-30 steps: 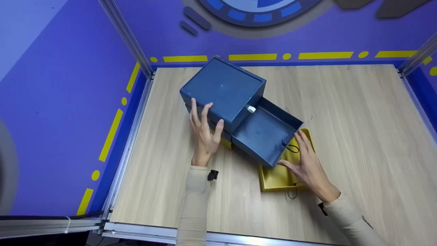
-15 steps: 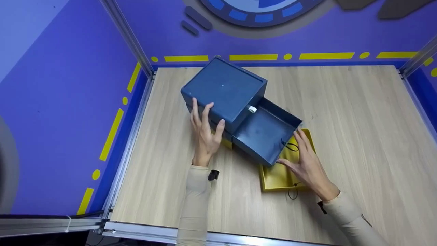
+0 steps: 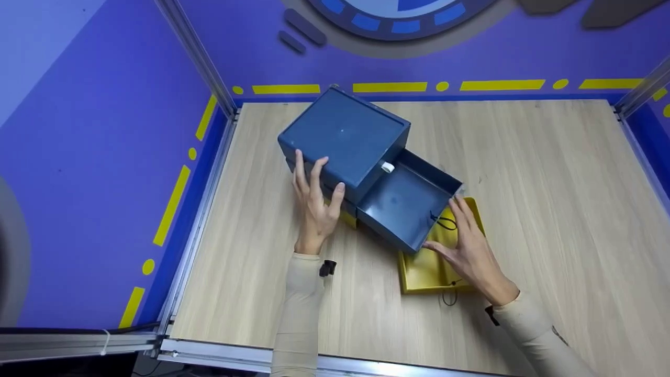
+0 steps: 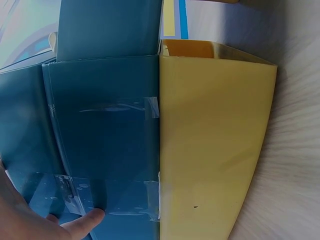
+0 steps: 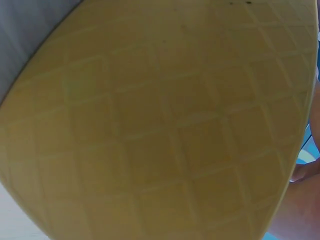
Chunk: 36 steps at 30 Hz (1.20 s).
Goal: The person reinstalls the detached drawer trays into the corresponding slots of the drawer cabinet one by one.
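A dark blue box stack (image 3: 345, 133) stands tilted to the view on the table, a blue drawer (image 3: 403, 201) sticking out of its lower tier. My left hand (image 3: 316, 212) lies against the stack's near left side, fingers spread and fairly straight; in the left wrist view its fingers (image 4: 90, 222) touch the taped blue side. My right hand (image 3: 473, 251) spans the drawer's outer end, fingertips at one corner and thumb at the other. A black cord loop hangs from that end. Beneath lies a yellow drawer (image 3: 421, 277), whose patterned yellow surface (image 5: 150, 125) fills the right wrist view.
The yellow casing (image 4: 215, 140) sits under the blue tiers. A white tab (image 3: 387, 167) sticks out of the upper tier's front. The wooden tabletop (image 3: 565, 209) is bounded by a metal rail (image 3: 204, 209) at left and a purple wall behind.
The blue drawer has slid slightly inward, toward the stack, with my right hand moving along at its end. My left hand stays in place on the stack's side.
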Motion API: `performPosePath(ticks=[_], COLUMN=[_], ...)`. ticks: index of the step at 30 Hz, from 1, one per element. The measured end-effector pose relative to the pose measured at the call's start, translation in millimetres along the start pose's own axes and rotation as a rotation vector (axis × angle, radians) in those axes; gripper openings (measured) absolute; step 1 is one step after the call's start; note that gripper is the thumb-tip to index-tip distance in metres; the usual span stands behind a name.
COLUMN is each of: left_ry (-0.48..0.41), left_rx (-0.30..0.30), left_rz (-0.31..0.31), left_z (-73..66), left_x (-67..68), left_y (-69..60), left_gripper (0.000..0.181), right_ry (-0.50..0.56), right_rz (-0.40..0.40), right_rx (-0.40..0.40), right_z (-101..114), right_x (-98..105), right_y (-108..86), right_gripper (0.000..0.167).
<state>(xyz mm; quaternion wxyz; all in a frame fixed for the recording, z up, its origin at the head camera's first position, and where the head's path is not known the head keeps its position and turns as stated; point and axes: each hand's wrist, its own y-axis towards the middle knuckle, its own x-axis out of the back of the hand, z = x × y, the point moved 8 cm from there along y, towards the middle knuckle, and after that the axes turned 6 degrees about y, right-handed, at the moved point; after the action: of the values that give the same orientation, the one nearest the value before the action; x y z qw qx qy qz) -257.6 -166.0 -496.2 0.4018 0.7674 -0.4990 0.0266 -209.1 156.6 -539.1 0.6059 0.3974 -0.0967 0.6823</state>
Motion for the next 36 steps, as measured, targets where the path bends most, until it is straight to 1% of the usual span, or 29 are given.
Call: performPosePath(ticks=[5,13,22,28,31,36], left_ry=[0.002,-0.006,0.013,0.033,0.035,0.025], left_rx=[0.004,-0.01,0.007,0.001,0.001,0.01], left_rz=[-0.001,-0.008,0.012,0.021,0.022,0.024], left_z=[-0.2,-0.7,1.0,1.0,0.3,0.1], left_x=[0.5,0.6,1.0,0.8,0.8,0.3], left_y=[-0.7,1.7,0.6,-0.1,-0.3,-0.8], left_gripper=[0.067,0.066,0.068,0.068,0.068,0.065], right_ry=[0.0,-0.001,-0.007,-0.007,-0.001,0.002], right_rz=[-0.004,-0.012,-0.017,-0.016,-0.007,-0.008], right_rx=[-0.004,0.001,0.017,0.011,0.005,0.018], right_z=[0,3,4,4,4,5], right_x=[-1,-2,-4,-6,-7,-8], right_y=[1.5,5.7,7.8,9.2,10.4,11.3], right_gripper=[0.11,0.108,0.109,0.111,0.11,0.11])
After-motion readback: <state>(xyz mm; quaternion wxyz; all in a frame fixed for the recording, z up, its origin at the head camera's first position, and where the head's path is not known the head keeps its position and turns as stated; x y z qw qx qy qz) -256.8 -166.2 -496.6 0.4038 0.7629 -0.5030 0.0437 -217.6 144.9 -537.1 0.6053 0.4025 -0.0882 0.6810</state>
